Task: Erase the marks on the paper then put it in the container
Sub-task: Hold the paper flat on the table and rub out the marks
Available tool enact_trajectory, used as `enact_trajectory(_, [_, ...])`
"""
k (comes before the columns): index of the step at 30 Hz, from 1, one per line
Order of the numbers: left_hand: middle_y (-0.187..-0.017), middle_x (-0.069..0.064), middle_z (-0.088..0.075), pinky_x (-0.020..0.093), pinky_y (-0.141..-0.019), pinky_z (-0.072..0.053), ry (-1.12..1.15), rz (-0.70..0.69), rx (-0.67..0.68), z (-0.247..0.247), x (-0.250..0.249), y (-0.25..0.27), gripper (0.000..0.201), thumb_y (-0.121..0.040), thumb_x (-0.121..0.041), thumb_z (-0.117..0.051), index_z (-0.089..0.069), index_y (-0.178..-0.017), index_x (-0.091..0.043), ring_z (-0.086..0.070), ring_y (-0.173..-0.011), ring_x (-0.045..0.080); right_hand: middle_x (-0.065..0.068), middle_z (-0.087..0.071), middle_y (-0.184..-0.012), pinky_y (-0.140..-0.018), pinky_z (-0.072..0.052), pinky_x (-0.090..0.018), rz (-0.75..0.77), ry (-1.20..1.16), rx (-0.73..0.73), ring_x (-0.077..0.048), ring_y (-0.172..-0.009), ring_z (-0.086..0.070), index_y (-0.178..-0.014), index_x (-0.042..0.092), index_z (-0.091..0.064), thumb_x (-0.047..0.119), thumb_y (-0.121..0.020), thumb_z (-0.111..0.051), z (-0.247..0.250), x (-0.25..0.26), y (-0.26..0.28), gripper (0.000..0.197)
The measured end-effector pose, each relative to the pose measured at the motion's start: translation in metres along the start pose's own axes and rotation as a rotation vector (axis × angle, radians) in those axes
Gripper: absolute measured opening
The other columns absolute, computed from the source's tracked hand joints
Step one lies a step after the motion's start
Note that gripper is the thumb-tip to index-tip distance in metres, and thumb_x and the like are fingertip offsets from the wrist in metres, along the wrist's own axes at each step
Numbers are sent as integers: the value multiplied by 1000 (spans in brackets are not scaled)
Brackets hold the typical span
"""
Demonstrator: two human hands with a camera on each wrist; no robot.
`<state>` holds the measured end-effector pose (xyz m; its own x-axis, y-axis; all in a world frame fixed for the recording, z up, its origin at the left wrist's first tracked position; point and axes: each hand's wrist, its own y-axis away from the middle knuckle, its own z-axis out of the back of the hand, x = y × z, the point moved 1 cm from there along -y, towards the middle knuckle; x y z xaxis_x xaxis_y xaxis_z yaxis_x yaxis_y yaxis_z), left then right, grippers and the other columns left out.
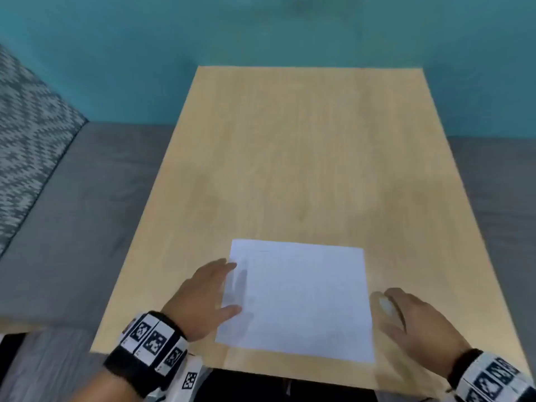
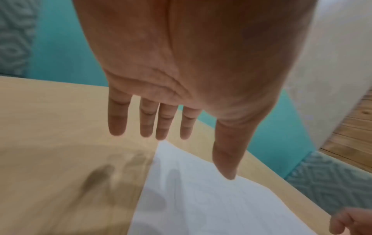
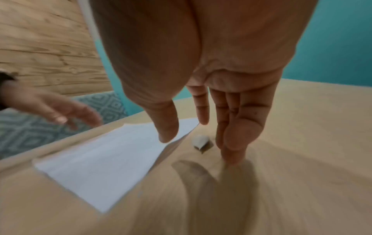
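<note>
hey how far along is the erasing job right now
Nothing looks done yet. The paper lies flat on the table. In hand: the left hand hovers open at its edge, and the right hand reaches for the eraser. Erasing and storing remain; no container is visible.

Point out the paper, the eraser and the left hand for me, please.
paper [image 1: 304, 297]: head view, middle of the sheet.
eraser [image 3: 200, 140]: right wrist view, its pale top face.
left hand [image 1: 200, 294]: head view, back of the hand.
</note>
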<state>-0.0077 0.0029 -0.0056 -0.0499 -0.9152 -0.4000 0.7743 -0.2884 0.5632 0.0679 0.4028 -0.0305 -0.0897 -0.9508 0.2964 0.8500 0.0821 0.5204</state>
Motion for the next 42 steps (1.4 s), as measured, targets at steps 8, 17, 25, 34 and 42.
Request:
enact_trajectory(8, [-158,-14,30,41,-121,3,-392,-119,-17,-3,12,-55,108,-83,-69,-54,14,-155,-29,31,-145,10,11,-54,-60,-49,-46,-31,37,-15,-287,-8,-50,-51,-80,37,-52,25,-71,-73,-28,-24,-27,25])
enact_trajectory(17, [-163,-9,16,45,-122,-1,-633,-124,3,-26,4,-53,111,-79,-76,-53,4,-157,-22,17,-150,13,2,-65,-54,-43,-51,-32,290,-133,-347,-19,-40,-59,-83,39,-71,60,-64,-75,38,51,-36,28])
enact_trajectory(25, [-165,-9,10,40,-122,-12,-540,-115,-110,-19,-10,-35,117,-76,-72,-64,1,-158,-21,9,-151,14,1,-70,-58,-53,-48,-22,510,46,-236,-9,-46,-63,-85,19,-68,25,-87,-72,16,181,-58,8])
enact_trajectory(34, [-166,-6,0,45,-117,-16,-603,-185,-68,-19,-2,-63,103,-76,-72,-64,-22,-156,-22,9,-152,24,-3,-72,-66,-64,-52,-23,346,169,-223,-12,-52,-62,-87,17,-65,20,-87,-68,-8,223,-127,5])
enact_trajectory(42, [-165,-4,13,65,-115,-2,-667,-249,-112,-28,20,-80,115,-77,-82,-49,10,-157,-23,18,-149,32,12,-54,-65,-56,-39,-18,420,242,-199,-9,-61,-51,-82,17,-64,21,-82,-73,-18,224,-141,10])
